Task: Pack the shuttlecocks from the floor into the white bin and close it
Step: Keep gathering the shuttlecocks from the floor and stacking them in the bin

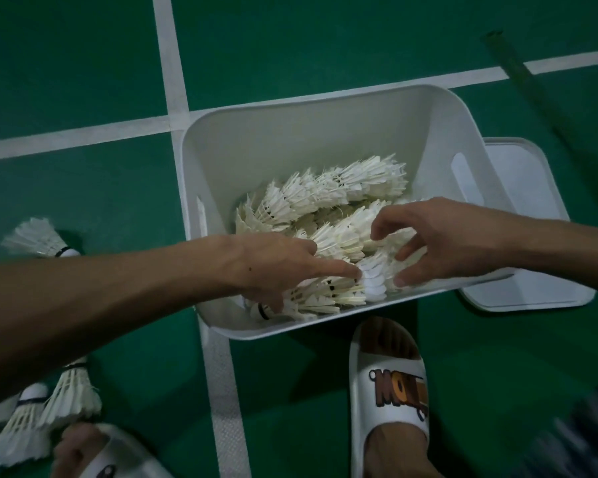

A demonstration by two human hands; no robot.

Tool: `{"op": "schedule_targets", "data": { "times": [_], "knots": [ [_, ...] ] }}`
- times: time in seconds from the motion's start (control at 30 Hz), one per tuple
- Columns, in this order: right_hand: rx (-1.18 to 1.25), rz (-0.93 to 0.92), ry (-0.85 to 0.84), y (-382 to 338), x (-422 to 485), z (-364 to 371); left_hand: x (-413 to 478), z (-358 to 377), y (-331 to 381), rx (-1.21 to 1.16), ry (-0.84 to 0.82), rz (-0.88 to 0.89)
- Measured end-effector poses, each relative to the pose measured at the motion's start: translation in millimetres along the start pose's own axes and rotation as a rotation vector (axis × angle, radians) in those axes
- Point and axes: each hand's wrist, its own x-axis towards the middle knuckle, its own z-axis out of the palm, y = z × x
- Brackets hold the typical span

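Green court floor with white lines lies all around the white bin. The bin is open. Its lid lies flat on the floor, just beside the bin's right side.

Many shuttlecocks already lie in long rows inside the bin. Both hands are inside it too. The left hand comes in over the bin's left side. Its first finger lies straight along a row of shuttlecocks at the near wall, and its thumb points down on the near side, so it looks like it holds that row. The right hand comes in over the bin's right side. Its fingers are bent and spread over the other end of the same row.

I think this is the packing step, and the row is being set down in the bin.

More loose shuttlecocks lie on the floor to the left of the bin, and another bunch lies nearer the feet. So packing is not done. Next the hands should let go, reach left of the bin, and pick those up gently so the feathers do not bend. The lid goes on last.
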Motion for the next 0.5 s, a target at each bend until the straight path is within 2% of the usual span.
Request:
{"op": "schedule_targets", "data": {
  "times": [0.17,0.23,0.37,0.5],
  "knots": [
    [-0.163,-0.049,0.143,-12.9,-6.0,-12.3,-11.7,-6.4,-2.3,-0.099,0.06,-0.023],
    [-0.194,-0.086,0.212,-27.2,-4.5,-19.1,-25.3,-16.5,-6.3,-0.144,0.165,-0.059],
    [-0.298,-0.19,0.292,-70.6,7.5,-33.5,-67.6,-38.8,-29.0,-0.032,0.428,-0.202],
    [-0.311,-0.325,0.348,-119.1,30.5,-47.0,-114.7,-39.9,-61.2,-0.082,0.548,-0.396]
  ]
}}
